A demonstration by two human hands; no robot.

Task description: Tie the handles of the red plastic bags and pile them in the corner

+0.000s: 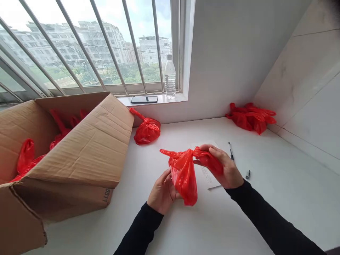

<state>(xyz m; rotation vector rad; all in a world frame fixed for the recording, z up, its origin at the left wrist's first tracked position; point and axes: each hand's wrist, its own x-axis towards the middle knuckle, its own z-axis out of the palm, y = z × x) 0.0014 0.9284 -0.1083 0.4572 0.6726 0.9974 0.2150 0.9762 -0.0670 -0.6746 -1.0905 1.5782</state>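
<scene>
A red plastic bag, gathered near its top, hangs between my two hands above the white table. My left hand cups its lower left side, the fingers partly hidden behind the plastic. With my right hand I grip the loose handle part on the right, fingers closed around it. What is inside the bag cannot be made out. Under my right hand lies a sheet of paper with writing on it. A black pen rests just beyond that hand, and its cap lies to the right.
An open cardboard box with several red bags inside stands at left. Another tied red bag sits beside it, near the wall. More red bags lie in the far right corner. The sill holds a phone and a water bottle.
</scene>
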